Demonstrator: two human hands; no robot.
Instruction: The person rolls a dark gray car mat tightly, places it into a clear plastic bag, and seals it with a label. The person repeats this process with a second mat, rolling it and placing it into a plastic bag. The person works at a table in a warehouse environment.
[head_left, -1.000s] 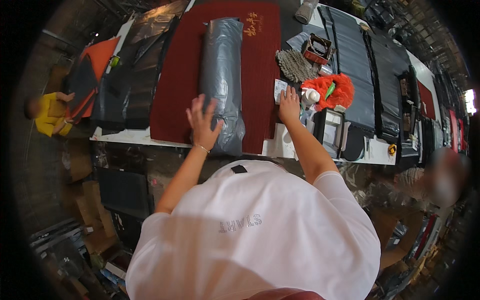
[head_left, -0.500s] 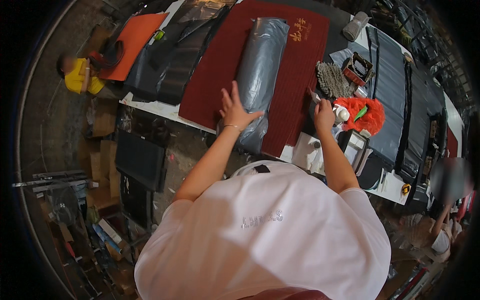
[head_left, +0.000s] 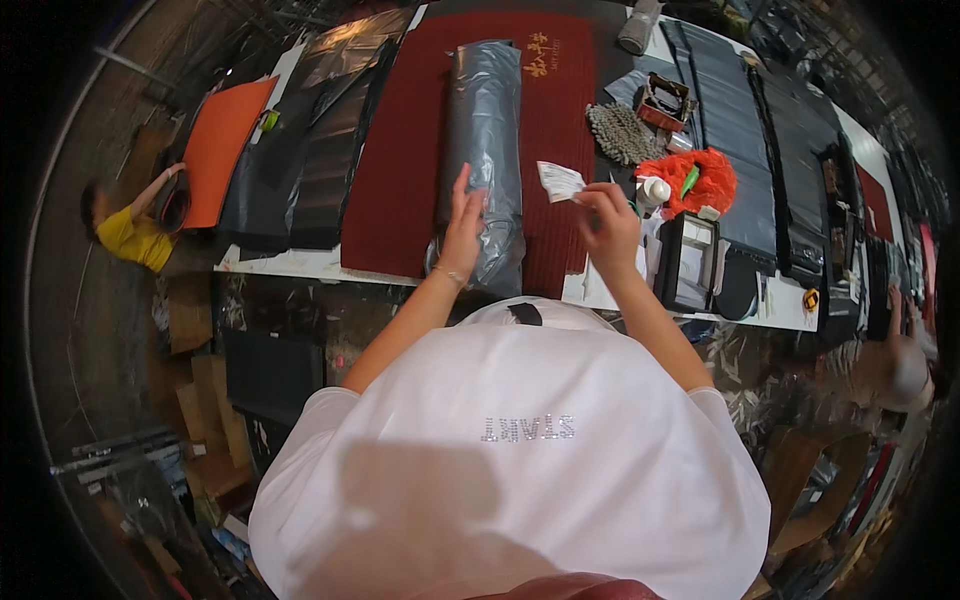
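Note:
A roll-shaped package in grey plastic wrap [head_left: 492, 120] lies lengthwise on a dark red mat [head_left: 400, 150] with gold lettering. Against the package's near left side rests my left hand [head_left: 462, 238], its fingers stretched out and not gripping. My right hand [head_left: 612, 232] pinches a white printed label [head_left: 559, 182] by its corner, above the ribbed right part of the mat. The label is in the air, a little right of the package.
Right of the mat lie a grey shaggy cloth [head_left: 624, 133], a red plastic bag [head_left: 712, 172] with a green-handled tool, a white bottle [head_left: 653, 191] and a black-framed box [head_left: 688, 262]. An orange sheet [head_left: 228, 150] lies far left, beside a person in yellow [head_left: 138, 238].
My right hand has moved left toward the package, bringing the label into plain view. My left hand has drawn its fingers closer together at the package's side. The view has shifted.

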